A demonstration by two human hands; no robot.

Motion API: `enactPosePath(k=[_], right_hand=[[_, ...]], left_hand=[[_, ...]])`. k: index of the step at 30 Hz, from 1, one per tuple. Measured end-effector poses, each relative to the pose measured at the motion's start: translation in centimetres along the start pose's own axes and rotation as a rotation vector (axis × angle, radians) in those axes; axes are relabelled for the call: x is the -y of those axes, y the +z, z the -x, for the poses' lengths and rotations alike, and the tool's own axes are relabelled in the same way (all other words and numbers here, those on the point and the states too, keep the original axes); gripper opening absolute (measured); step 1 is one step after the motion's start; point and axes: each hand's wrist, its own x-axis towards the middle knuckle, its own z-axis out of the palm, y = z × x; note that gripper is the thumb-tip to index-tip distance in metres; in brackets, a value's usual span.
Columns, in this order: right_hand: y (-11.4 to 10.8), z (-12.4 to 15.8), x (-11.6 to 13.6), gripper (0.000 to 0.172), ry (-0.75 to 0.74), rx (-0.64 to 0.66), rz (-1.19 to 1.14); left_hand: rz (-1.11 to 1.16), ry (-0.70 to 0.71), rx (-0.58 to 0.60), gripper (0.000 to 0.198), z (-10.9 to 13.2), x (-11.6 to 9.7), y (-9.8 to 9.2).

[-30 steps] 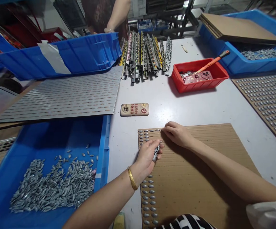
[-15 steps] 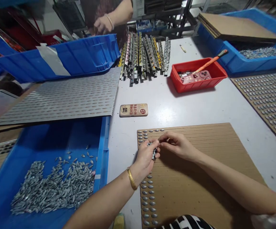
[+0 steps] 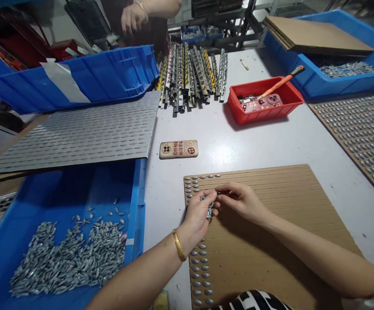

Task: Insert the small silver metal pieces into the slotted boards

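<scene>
My left hand [image 3: 200, 211] is curled around a handful of small silver oval metal pieces [image 3: 210, 210]. My right hand [image 3: 240, 199] meets it at the left thumb, with thumb and forefinger pinched together; whatever lies between those fingertips is too small to make out. Both hands are over the upper left part of a ribbed cardboard sheet [image 3: 270, 241]. Rows of the same oval pieces [image 3: 205, 275] lie along the sheet's left edge, and a few more run along its top edge. My left hand and wrist hide part of these rows.
Left, a blue bin [image 3: 138, 224] contains many loose oval pieces under a grey slotted panel [image 3: 109, 129]. Ahead are a phone [image 3: 178, 149], metal strips [image 3: 190, 77] and a red box [image 3: 266, 114]. Right stands another filled sheet [image 3: 357, 142]. A co-worker's hand [image 3: 134, 18] is beyond.
My right hand has come slightly lower, its fingertips closer against my left thumb. The left hand keeps its handful. The co-worker's hand has shifted up and left, and the view has moved slightly.
</scene>
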Motion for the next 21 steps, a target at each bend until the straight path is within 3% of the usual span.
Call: enactPosePath(k=[2,5,7,10,14,21], right_hand=[[-0.7,-0.4,-0.5,0.019,0.033,0.021,-0.025],[-2.2,-1.3,-1.8,0.018,0.013,-0.061,0.037],[-3.2,-2.2,-2.7,0.017,-0.051,-0.141,0.182],[-4.3,-3.4,-3.8,0.014,-0.189,-0.144,0.393],[-4.4,-4.3,-4.4,0.018,-0.318,-0.103,0.515],[-3.7,-4.2,-5.1,0.022,-0.349,-0.135,0.61]], left_hand=[[-0.002,-0.023,0.014,0.023,0.1,0.0,0.2],[0.009,-0.06,0.014,0.019,0.2,-0.2,0.4],[0.01,-0.068,0.003,0.018,0.3,-0.3,0.4],[0.0,-0.078,0.008,0.017,0.3,-0.2,0.3],[-0.012,-0.096,0.028,0.015,0.2,-0.1,0.2],[-0.026,-0.07,0.054,0.023,0.1,-0.1,0.1]])
